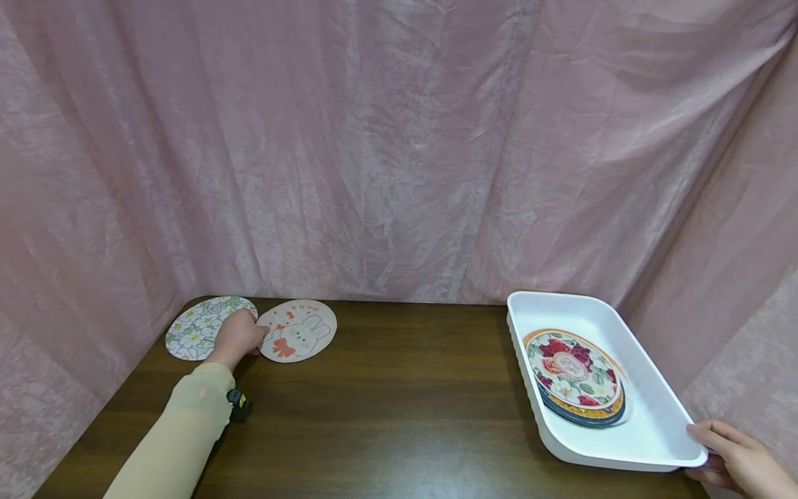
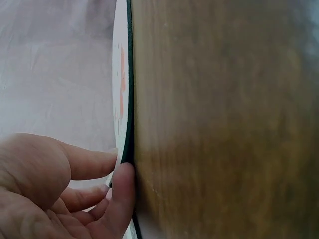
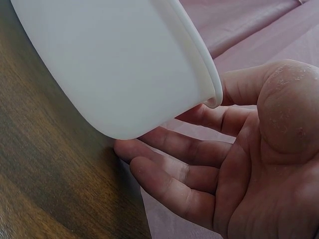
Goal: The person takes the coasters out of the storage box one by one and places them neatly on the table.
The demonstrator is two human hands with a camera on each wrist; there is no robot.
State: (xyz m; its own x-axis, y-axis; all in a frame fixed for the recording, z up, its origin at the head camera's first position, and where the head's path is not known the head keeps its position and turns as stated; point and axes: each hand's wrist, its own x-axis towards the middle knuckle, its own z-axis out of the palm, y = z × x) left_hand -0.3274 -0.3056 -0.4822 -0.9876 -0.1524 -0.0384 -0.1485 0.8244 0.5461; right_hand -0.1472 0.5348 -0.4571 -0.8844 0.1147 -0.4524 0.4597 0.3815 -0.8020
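Observation:
A round mat with a bunny print [image 1: 303, 333] lies at the back left of the table, and my left hand [image 1: 240, 336] pinches its left edge. In the left wrist view the bunny mat [image 2: 121, 84] shows a dark underside, with that edge slightly raised between thumb and finger. Left of the hand lies a round mat with white flowers [image 1: 199, 329], partly covered by it. At the right, my right hand [image 1: 738, 457] grips the near right corner of a white tray [image 1: 661, 409], thumb at the rim and fingers beneath, as the right wrist view shows.
Inside the tray lies a stack of round mats, a red-rose floral mat [image 1: 576, 381] on top, with orange and dark blue edges under it. The brown wooden table [image 1: 386, 402] stretches between the hands. Pink curtains [image 1: 374, 152] hang behind and at both sides.

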